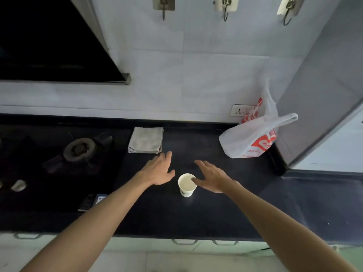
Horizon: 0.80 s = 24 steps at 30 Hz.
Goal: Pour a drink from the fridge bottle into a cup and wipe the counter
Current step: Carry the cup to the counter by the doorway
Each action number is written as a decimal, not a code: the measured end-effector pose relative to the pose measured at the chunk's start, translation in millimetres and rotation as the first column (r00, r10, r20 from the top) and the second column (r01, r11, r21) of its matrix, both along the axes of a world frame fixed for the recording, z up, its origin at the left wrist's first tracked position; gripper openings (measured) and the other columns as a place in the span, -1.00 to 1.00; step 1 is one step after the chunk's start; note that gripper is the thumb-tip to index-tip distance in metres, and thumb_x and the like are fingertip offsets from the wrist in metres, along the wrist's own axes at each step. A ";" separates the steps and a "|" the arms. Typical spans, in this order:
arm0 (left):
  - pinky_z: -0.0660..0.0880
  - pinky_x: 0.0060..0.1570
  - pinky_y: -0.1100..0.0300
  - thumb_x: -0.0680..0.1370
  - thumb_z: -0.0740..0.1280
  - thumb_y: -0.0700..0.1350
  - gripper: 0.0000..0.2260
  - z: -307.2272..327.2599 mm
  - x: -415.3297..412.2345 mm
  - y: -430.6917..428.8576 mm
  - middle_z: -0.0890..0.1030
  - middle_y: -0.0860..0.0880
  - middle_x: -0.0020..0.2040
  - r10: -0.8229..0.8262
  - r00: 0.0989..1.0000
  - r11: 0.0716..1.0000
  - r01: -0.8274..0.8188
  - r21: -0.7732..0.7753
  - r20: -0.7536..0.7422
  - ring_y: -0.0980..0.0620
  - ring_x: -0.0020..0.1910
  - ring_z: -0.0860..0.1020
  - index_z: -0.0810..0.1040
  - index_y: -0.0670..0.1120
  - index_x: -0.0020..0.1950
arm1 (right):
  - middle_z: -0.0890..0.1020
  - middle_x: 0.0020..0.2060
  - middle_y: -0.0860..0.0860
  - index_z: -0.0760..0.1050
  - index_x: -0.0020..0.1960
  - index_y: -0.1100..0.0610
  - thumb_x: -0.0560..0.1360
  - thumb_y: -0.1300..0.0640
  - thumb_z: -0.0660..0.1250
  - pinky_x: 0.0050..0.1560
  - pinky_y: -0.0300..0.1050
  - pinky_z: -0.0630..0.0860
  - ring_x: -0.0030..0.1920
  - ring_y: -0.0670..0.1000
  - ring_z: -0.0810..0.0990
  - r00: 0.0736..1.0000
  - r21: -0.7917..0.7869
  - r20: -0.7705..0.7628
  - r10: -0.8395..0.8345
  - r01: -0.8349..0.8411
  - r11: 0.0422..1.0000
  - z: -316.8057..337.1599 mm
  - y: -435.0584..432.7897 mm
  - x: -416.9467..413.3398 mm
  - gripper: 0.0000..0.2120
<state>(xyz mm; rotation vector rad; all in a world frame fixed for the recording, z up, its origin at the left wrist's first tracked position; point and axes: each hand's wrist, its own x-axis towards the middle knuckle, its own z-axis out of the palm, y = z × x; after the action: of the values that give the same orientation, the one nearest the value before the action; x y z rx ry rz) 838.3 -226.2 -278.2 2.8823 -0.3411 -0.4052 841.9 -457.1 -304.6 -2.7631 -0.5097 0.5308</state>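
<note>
- Just below the middle of the frame, a white paper cup (185,191) stands upright on the black counter (206,214); its inside looks pale, and I cannot tell whether it holds any drink.
- My left hand (160,170) hovers palm down to the left of the cup, fingers straight and spread, holding nothing and apart from the cup.
- My right hand (213,178) is palm down to the right of the cup, fingers also stretched out and empty; its thumb tip overlaps the cup's rim, though I cannot tell whether it touches.
- Above my left hand, a folded grey cloth (146,140) lies flat near the back edge of the counter, just beyond my fingertips.
- At the right of the frame, a white plastic bag (249,140) with red print sits in the counter's back corner, its handles standing up in front of a wall socket (237,110).
- At the left, a gas burner (79,149) sits on a dark stove top.
- Along the top edge, three metal hooks (164,8) hang on the white tiled wall (196,75).
- In the upper left, a dark range hood (49,46) slopes down.
</note>
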 end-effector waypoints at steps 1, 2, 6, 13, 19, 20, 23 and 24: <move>0.51 0.18 -0.11 0.60 0.27 0.08 -0.43 -7.1 -1.6 0.1 0.44 -0.19 0.33 0.003 1.000 1.000 -0.003 0.003 -0.014 -0.18 0.27 0.48 0.16 -0.16 0.49 | 0.38 0.42 0.06 0.04 0.57 0.00 0.54 -0.25 0.24 0.31 0.15 0.41 0.38 0.14 0.40 1.000 0.011 -0.014 -0.006 0.007 1.000 -7.3 1.1 -2.3 -0.27; 0.51 0.18 -0.11 0.60 0.26 0.09 -0.42 -14.5 -3.2 0.1 0.43 -0.20 0.32 0.005 1.000 1.000 -0.005 0.006 -0.031 -0.19 0.27 0.48 0.16 -0.16 0.49 | 0.38 0.42 0.06 0.03 0.57 -0.01 0.54 -0.25 0.25 0.31 0.14 0.41 0.38 0.14 0.41 1.000 0.023 -0.024 -0.015 0.016 1.000 -13.7 1.5 -4.0 -0.26; 0.51 0.19 -0.11 0.60 0.26 0.09 -0.41 -43.4 -10.5 0.1 0.43 -0.19 0.33 0.005 0.994 1.000 -0.004 0.008 -0.105 -0.19 0.28 0.48 0.15 -0.16 0.51 | 0.37 0.42 0.04 -0.03 0.59 -0.07 0.53 -0.27 0.26 0.33 0.11 0.40 0.39 0.12 0.39 0.996 0.100 -0.067 -0.059 0.065 0.993 -36.8 3.8 -11.4 -0.22; 0.50 0.20 -0.11 0.61 0.25 0.08 -0.40 -73.8 -17.0 1.8 0.42 -0.19 0.35 0.005 0.982 1.000 -0.007 -0.010 -0.190 -0.17 0.29 0.48 0.12 -0.16 0.53 | 0.25 0.49 0.01 -0.09 0.59 -0.15 0.46 -0.22 0.41 0.42 0.13 0.31 0.45 0.12 0.28 0.987 0.283 -0.098 -0.126 0.149 0.947 -78.1 10.7 -27.6 -0.10; 0.49 0.24 -0.07 0.60 0.28 0.10 -0.34 -88.0 -18.1 3.9 0.40 -0.19 0.38 0.002 0.970 0.999 -0.014 -0.047 -0.244 -0.15 0.32 0.47 0.08 -0.13 0.57 | 0.26 0.51 -0.07 -0.01 0.58 -0.16 0.38 -0.04 0.56 0.48 0.07 0.21 0.47 0.04 0.24 0.980 0.416 -0.051 -0.194 0.197 0.888 -100.9 20.2 -35.2 -0.02; 0.49 0.25 -0.06 0.60 0.28 0.10 -0.34 -89.8 -17.7 4.7 0.40 -0.19 0.39 0.003 0.968 0.999 -0.016 -0.051 -0.250 -0.15 0.32 0.46 0.08 -0.13 0.57 | 0.29 0.49 -0.08 0.01 0.58 -0.16 0.38 -0.02 0.57 0.47 0.05 0.22 0.46 0.03 0.26 0.974 0.439 -0.058 -0.217 0.221 0.871 -104.9 22.5 -36.9 -0.02; 0.48 0.26 -0.06 0.59 0.29 0.08 -0.34 -95.0 -16.7 6.0 0.39 -0.19 0.40 0.009 0.967 0.997 -0.028 -0.073 -0.254 -0.15 0.33 0.45 0.09 -0.13 0.57 | 0.37 0.43 -0.13 0.06 0.55 -0.19 0.36 0.02 0.58 0.42 0.02 0.35 0.40 0.01 0.35 0.954 0.514 -0.078 -0.289 0.286 0.809 -116.5 30.0 -40.3 -0.04; 0.48 0.26 -0.06 0.58 0.29 0.07 -0.35 -95.4 -16.8 6.0 0.39 -0.18 0.39 0.010 0.966 0.996 -0.031 -0.078 -0.257 -0.14 0.33 0.45 0.09 -0.12 0.57 | 0.39 0.42 -0.14 0.08 0.54 -0.20 0.35 0.02 0.58 0.38 0.05 0.41 0.38 0.00 0.38 0.947 0.538 -0.071 -0.313 0.301 0.788 -119.8 32.3 -40.5 -0.06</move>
<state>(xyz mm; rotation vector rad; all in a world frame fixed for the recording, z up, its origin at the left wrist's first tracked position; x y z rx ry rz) 821.5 -220.2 -373.7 2.7073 -0.2754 -0.7339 801.4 -424.8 -424.3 -2.2328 -0.1622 0.2253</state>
